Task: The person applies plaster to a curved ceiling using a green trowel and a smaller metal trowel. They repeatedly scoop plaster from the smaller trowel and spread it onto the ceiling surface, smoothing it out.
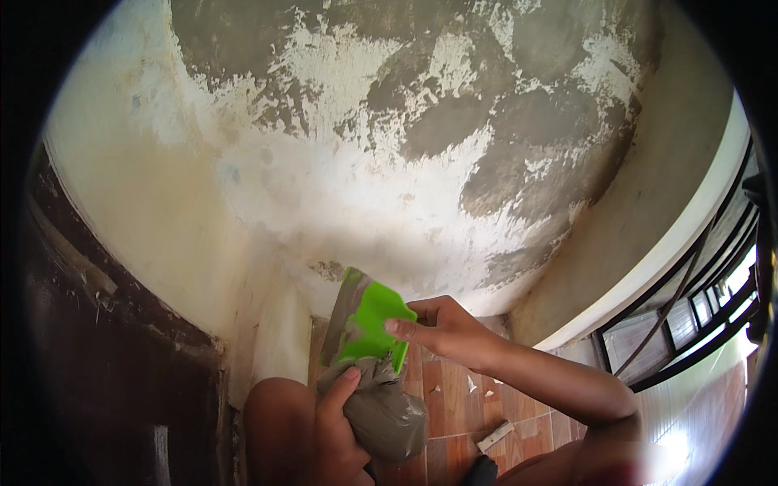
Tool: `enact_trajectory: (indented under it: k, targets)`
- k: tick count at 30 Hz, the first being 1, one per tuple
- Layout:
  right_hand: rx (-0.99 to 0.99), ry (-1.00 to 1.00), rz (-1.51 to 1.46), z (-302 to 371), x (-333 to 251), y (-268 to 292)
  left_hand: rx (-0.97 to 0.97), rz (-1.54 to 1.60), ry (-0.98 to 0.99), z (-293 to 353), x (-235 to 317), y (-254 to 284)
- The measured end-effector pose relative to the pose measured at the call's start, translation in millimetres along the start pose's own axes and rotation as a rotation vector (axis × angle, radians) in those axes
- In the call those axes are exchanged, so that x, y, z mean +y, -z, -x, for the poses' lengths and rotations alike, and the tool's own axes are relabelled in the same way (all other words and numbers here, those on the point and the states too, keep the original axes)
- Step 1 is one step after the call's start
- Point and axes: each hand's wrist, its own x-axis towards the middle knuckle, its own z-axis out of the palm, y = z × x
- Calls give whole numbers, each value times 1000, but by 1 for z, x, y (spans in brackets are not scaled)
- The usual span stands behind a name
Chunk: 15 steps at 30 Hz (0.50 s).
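Note:
Between the thumb and fingers of my right hand (438, 326) is a bright green plastic putty spreader (374, 312), tilted, with grey paste smeared along its left side. Its lower edge meets the top of a clear plastic bag of grey putty (389, 417). My left hand (336, 425) grips this bag from the left, thumb over its upper part. The left hand's other fingers are hidden behind the bag. Beyond both hands rises a wall (348, 178), pale and chalky low down, with rough patches of grey putty (450, 125) across its upper and right parts.
Dark brown panelling (105, 348) stands close on the left. To the right are a curved pale ledge (648, 279) and dark window bars (673, 320). A small whitish block (495, 436) and several pale flakes lie on the reddish tiled floor (454, 409). My bent knee (277, 417) is beside the left hand.

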Motion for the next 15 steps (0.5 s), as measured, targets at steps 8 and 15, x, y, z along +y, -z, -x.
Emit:
enact_trajectory:
  k: [8,15]
  targets:
    - [428,135,-325,3,3,25,-195,-36,226,-1,3,2]
    - [422,127,-289,33,2,57,-291,-210,113,4,11,7]
